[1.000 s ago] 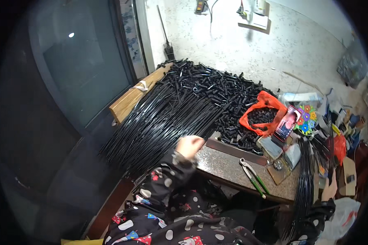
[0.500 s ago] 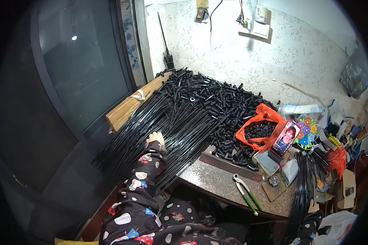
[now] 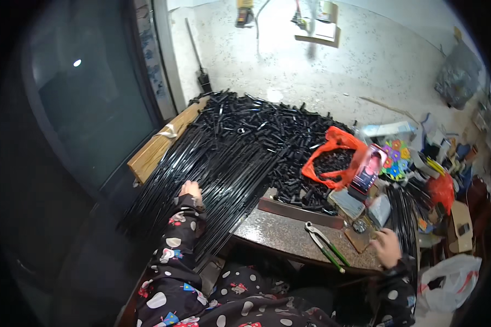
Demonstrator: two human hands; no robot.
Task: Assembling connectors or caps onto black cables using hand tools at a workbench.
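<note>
My left hand (image 3: 191, 191) lies on a wide spread of long thin black rods (image 3: 229, 188). Its fingers are bent and pressed together, and their tips are hidden among the rods, so what they hold does not show. Over the table's front right part, my right hand (image 3: 387, 248) has its fingers apart, slightly curled and a little blurred, with nothing seen in them. It is beside a small brown pad (image 3: 358, 240). A second bundle of black rods (image 3: 402, 220) lies just beyond it. End cutters with green handles (image 3: 325, 248) rest near the front edge.
Short black tubular parts (image 3: 289, 126) are heaped along the wall. A red plastic bag (image 3: 338, 133) holds small black pieces, next to a propped phone (image 3: 370, 170). A metal bar (image 3: 300, 213) borders the heap; a wooden board (image 3: 166, 140) stands left. A white bag (image 3: 450, 283) hangs right.
My right hand has come up and left from the lower end of the right-hand rod bundle to the table's edge. My left hand stays on the rods. The whole view has shifted slightly.
</note>
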